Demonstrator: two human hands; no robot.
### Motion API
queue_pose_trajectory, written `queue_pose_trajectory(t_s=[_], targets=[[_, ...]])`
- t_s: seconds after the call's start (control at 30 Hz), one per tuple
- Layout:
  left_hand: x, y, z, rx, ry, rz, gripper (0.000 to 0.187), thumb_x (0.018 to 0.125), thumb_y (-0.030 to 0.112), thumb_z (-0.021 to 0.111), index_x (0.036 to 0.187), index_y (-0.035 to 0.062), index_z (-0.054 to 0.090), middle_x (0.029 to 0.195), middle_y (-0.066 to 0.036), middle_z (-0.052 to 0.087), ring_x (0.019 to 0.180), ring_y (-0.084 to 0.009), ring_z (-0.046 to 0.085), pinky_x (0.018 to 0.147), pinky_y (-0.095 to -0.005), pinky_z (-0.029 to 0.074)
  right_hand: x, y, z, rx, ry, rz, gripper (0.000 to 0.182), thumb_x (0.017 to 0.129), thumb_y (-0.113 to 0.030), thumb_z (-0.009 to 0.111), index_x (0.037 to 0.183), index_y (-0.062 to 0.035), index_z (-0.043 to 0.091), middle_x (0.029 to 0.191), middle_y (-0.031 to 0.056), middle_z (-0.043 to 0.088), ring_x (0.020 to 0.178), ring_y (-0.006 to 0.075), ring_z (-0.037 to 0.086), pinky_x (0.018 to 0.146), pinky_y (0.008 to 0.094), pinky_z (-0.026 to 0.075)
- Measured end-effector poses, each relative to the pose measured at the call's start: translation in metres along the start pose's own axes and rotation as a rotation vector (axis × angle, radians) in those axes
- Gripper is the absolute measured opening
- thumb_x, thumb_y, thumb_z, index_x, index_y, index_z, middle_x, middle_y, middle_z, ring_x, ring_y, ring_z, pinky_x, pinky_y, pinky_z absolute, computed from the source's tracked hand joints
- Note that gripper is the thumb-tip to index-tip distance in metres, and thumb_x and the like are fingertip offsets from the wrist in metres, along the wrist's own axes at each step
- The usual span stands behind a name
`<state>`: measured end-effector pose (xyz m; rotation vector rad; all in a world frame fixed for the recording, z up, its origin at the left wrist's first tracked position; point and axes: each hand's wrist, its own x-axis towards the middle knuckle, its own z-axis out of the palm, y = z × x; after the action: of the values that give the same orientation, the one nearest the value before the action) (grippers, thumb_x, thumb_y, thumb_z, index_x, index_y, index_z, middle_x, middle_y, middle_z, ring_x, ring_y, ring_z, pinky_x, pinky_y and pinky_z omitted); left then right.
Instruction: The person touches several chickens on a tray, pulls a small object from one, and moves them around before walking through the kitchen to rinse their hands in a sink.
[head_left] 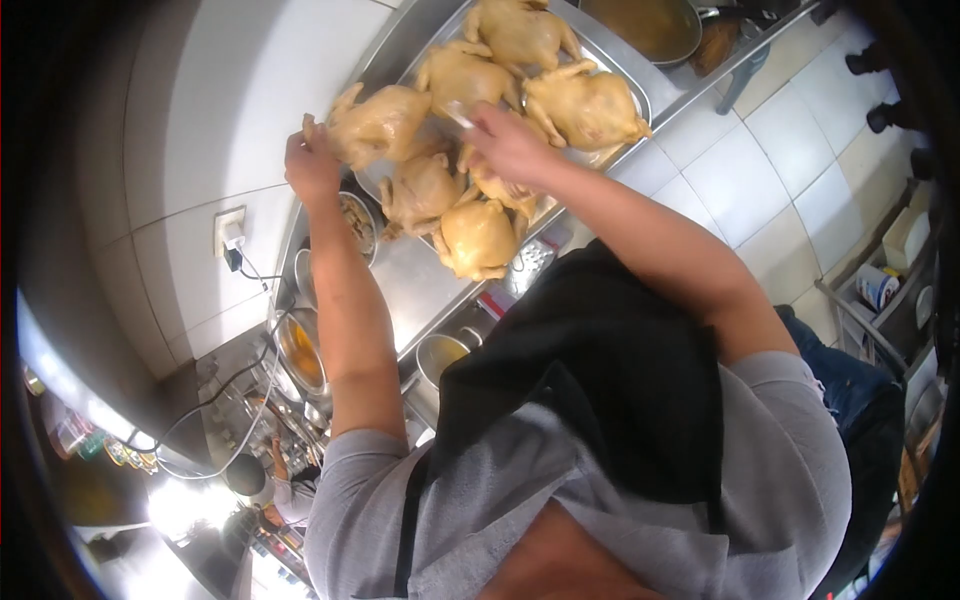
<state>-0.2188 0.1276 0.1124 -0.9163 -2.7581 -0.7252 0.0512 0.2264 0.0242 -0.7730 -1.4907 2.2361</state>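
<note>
Several whole plucked chickens lie close together on a metal tray (648, 88). My left hand (313, 166) is closed on the outer end of a limb of the leftmost chicken (380, 124). Over the middle of the tray, my right hand (512, 150) has its fingers pinched round a small whitish thing (459, 114), too blurred to name. Below the right hand, another chicken (495, 188) is partly hidden by it. Nearer to me are a browner chicken (418, 192) and a yellow chicken (476, 240). Further chickens (585, 108) fill the far side.
A bowl of small pieces (358, 228) stands beside my left forearm. Near it are a pan of orange liquid (302, 350) and a metal pot (440, 355). A frying pan (645, 28) sits at the far right. A cord runs from the wall socket (229, 232). Another person (290, 495) is at lower left.
</note>
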Motion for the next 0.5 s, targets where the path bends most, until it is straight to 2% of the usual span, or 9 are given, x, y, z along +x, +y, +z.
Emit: queue_pose_trajectory(t_s=[0.1,0.17,0.23,0.3,0.33,0.43,0.5], targets=[[0.002,-0.003,0.001,0.030,-0.001,0.003,0.036,0.090,0.035,0.065,0.106,0.0023,0.067,0.087,-0.020,0.070,0.083,-0.0368,0.068,0.077,-0.0445,0.051,0.049,-0.008,0.037,0.064,0.017,0.091,0.020,0.100,-0.017,0.048,0.113,-0.0036,0.053,0.094,0.0103,0.059,0.074,0.0162,0.062,0.057,0.0300,0.049],[0.003,-0.011,0.004,0.001,0.026,0.159,0.038,0.092,0.031,0.067,0.106,-0.0040,0.063,0.080,-0.015,0.070,0.062,-0.0198,0.068,0.053,-0.0329,0.057,0.071,-0.001,0.057,-0.091,0.065,0.047,0.024,0.100,-0.018,0.046,0.118,-0.0029,0.053,0.101,0.0114,0.060,0.077,0.0181,0.063,0.060,0.0319,0.050],[0.000,-0.006,0.001,0.021,0.033,0.120,0.036,0.091,0.031,0.067,0.105,-0.0025,0.064,0.080,-0.015,0.070,0.062,-0.0209,0.069,0.054,-0.0334,0.057,0.076,0.000,0.071,-0.110,0.113,0.040,0.026,0.100,-0.018,0.045,0.119,-0.0022,0.053,0.105,0.0118,0.061,0.081,0.0203,0.062,0.064,0.0335,0.050],[0.000,-0.003,0.002,0.043,0.016,0.086,0.034,0.091,0.030,0.067,0.103,-0.0010,0.065,0.079,-0.016,0.070,0.064,-0.0235,0.070,0.057,-0.0358,0.056,0.080,0.003,0.080,-0.175,0.251,0.019,0.026,0.100,-0.018,0.045,0.120,-0.0019,0.053,0.105,0.0120,0.061,0.088,0.0211,0.060,0.069,0.0342,0.050],[-0.003,0.009,-0.004,0.049,-0.040,-0.018,0.035,0.089,0.036,0.066,0.106,0.0053,0.065,0.090,-0.021,0.070,0.088,-0.0418,0.066,0.079,-0.0478,0.050,0.081,0.003,0.083,-0.183,0.241,0.014,0.026,0.100,-0.018,0.045,0.120,-0.0019,0.053,0.105,0.0120,0.061,0.088,0.0211,0.060,0.069,0.0342,0.050],[-0.002,0.015,-0.010,0.059,-0.038,0.016,0.036,0.089,0.037,0.066,0.108,0.0062,0.064,0.091,-0.021,0.070,0.090,-0.0421,0.066,0.080,-0.0480,0.051,0.088,0.008,0.091,-0.033,0.264,0.082,0.023,0.100,-0.017,0.048,0.117,-0.0031,0.054,0.106,0.0114,0.060,0.095,0.0204,0.059,0.073,0.0340,0.051],[-0.001,0.022,-0.015,0.063,-0.034,0.027,0.036,0.089,0.037,0.065,0.108,0.0066,0.064,0.092,-0.021,0.070,0.091,-0.0421,0.066,0.080,-0.0480,0.051,0.090,0.008,0.094,0.197,0.222,0.107,0.019,0.098,-0.015,0.052,0.114,-0.0045,0.053,0.106,0.0100,0.059,0.097,0.0206,0.059,0.077,0.0346,0.052]])
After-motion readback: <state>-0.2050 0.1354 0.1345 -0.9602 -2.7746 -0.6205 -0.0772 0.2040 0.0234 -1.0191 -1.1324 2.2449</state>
